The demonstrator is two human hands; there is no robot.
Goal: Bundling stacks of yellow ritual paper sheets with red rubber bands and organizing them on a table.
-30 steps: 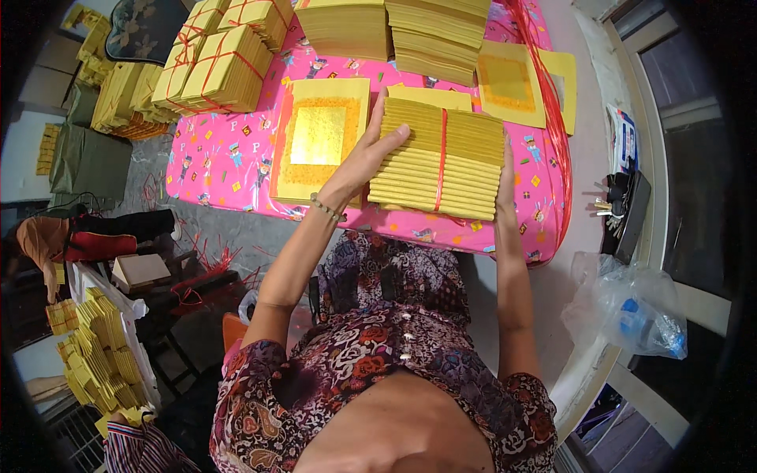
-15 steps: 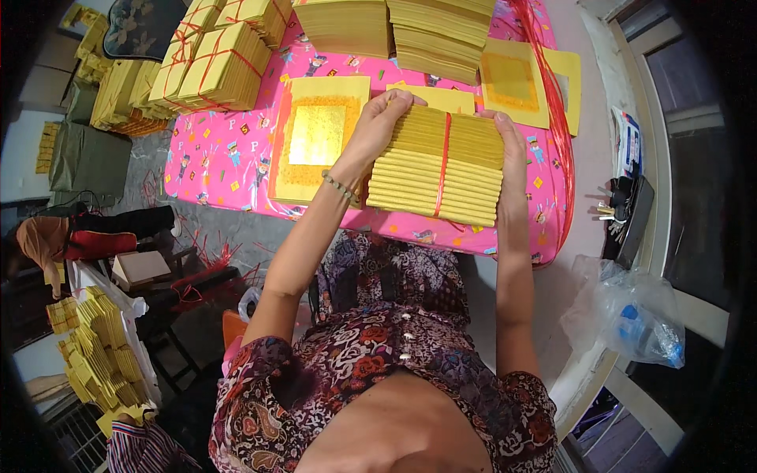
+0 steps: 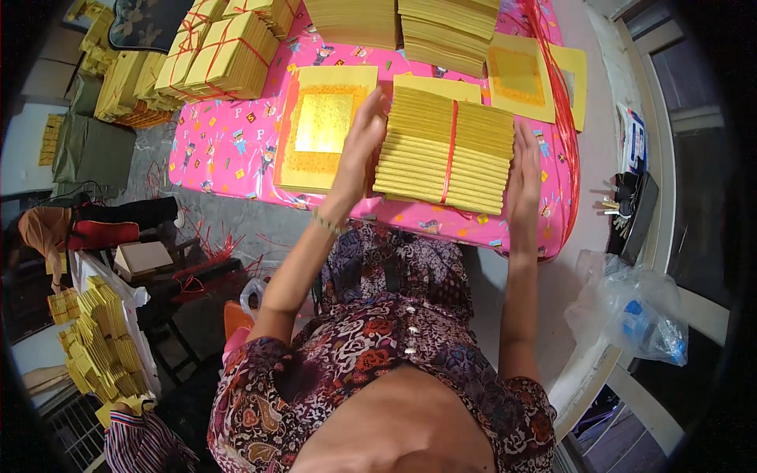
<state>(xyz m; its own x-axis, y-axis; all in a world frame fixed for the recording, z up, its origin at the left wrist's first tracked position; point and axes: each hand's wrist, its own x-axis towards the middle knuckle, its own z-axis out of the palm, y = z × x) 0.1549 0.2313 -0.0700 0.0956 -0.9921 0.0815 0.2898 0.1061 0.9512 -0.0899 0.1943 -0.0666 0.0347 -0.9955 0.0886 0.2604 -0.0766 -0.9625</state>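
A bundle of folded yellow paper lies at the table's near edge, its folds stacked in ridges and a red plastic strip around its middle. My left hand is open along the bundle's left side, fingers straight and together. Flat along the right side is my right hand, also open; whether either palm touches the paper I cannot tell. Left of the bundle is a stack of yellow sheets, with a shiny gold square on top. Another yellow sheet shows partly behind the bundle.
The table has a pink patterned cover. Tied yellow bundles and tall paper stacks stand at the back. Red strips hang over the right edge. A person works at the left, near a table of yellow bundles.
Both hands have let go of the bundle's far corners and opened along its sides. The bundle now lies slightly farther from me in the picture.
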